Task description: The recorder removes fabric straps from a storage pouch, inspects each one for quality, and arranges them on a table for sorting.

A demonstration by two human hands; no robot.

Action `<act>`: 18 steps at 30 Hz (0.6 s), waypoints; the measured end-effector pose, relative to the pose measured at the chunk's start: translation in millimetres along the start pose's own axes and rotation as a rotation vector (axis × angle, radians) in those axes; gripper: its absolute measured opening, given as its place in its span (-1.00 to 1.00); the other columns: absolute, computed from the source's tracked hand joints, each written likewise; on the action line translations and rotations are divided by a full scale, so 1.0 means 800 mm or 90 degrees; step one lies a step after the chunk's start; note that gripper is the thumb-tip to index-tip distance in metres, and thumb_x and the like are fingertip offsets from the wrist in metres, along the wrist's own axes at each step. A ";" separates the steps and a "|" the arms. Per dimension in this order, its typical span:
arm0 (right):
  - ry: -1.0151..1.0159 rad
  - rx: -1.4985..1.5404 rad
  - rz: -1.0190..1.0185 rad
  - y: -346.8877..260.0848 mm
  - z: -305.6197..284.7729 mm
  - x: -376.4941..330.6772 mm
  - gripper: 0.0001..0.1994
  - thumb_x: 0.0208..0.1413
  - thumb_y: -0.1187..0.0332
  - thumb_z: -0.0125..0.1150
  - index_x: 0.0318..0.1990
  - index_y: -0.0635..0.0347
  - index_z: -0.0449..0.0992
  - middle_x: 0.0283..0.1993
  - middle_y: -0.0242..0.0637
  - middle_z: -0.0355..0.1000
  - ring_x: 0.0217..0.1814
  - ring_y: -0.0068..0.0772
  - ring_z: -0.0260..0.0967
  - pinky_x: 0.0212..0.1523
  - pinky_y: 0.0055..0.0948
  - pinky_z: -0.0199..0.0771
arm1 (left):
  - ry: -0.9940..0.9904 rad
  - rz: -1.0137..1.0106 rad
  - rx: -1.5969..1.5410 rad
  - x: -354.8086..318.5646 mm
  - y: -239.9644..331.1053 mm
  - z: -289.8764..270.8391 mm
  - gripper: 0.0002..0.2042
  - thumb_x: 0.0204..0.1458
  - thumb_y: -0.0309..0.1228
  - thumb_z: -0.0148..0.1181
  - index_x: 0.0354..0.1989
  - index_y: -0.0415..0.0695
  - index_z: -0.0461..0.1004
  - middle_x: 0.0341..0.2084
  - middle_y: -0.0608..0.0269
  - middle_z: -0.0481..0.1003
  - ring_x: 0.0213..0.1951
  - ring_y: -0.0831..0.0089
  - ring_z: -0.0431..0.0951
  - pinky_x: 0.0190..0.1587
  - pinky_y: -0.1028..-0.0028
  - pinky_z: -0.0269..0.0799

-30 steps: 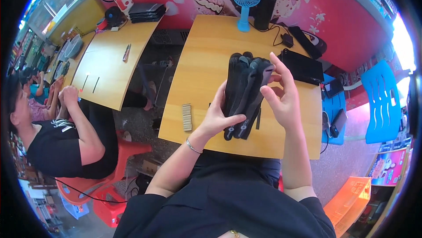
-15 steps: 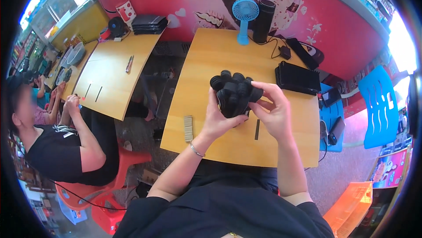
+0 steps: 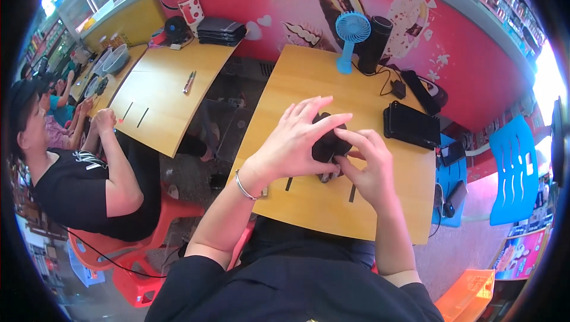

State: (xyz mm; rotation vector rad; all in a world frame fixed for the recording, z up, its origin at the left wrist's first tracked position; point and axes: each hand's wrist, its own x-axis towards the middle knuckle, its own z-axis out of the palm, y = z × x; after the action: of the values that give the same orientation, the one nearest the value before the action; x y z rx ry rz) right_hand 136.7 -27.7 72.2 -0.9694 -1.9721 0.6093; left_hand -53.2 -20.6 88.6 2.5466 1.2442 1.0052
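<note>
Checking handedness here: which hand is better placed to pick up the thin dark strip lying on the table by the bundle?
Probably right: the right hand lies nearest the strip, while the left hand covers the black bundle.

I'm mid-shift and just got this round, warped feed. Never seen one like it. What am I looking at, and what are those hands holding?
No machine here: a person wears a wide fisheye camera on the head, looking down, so edges bend. The forearms rising from below are their own. The left hand and right hand together have their grip on a black bundled object, held over a wooden table. On the table lie a blue handheld fan, a black cylinder, a flat black case and cables. Another person sits at the next table, left.
</note>
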 end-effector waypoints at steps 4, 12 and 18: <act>0.026 0.077 -0.001 0.001 0.008 -0.002 -0.60 -0.27 0.69 0.31 -0.18 0.18 0.47 -0.21 -0.29 0.35 -0.14 -0.45 0.38 -0.26 -0.54 0.53 | -0.041 -0.013 -0.053 0.003 -0.006 -0.002 -0.41 -0.44 -0.26 0.42 -0.09 -0.03 0.39 -0.15 0.07 0.36 -0.03 0.05 0.33 0.02 0.21 0.29; 0.061 0.098 -0.015 0.017 0.016 -0.028 -0.66 -0.22 0.74 0.28 -0.28 0.21 0.35 -0.14 -0.26 0.35 -0.17 -0.52 0.34 -0.20 -0.58 0.39 | 0.077 0.040 -0.021 -0.009 -0.012 0.014 -0.53 -0.53 -0.25 0.39 -0.30 -0.01 0.44 -0.38 0.26 0.38 -0.27 0.20 0.40 -0.21 0.32 0.40; 0.148 0.142 0.063 0.010 0.026 -0.050 -0.67 -0.15 0.76 0.19 -0.25 0.21 0.30 -0.15 -0.24 0.34 -0.10 -0.47 0.31 -0.10 -0.55 0.34 | 0.107 0.060 -0.014 -0.008 -0.004 0.028 -0.53 -0.56 -0.25 0.40 -0.31 0.04 0.46 -0.39 0.28 0.38 -0.28 0.23 0.40 -0.26 0.33 0.40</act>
State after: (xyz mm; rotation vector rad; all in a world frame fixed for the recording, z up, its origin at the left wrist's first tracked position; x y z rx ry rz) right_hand 136.3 -56.4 36.5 -0.9563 -1.6230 0.7206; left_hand -44.4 -19.9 67.1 2.5703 1.1539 1.2690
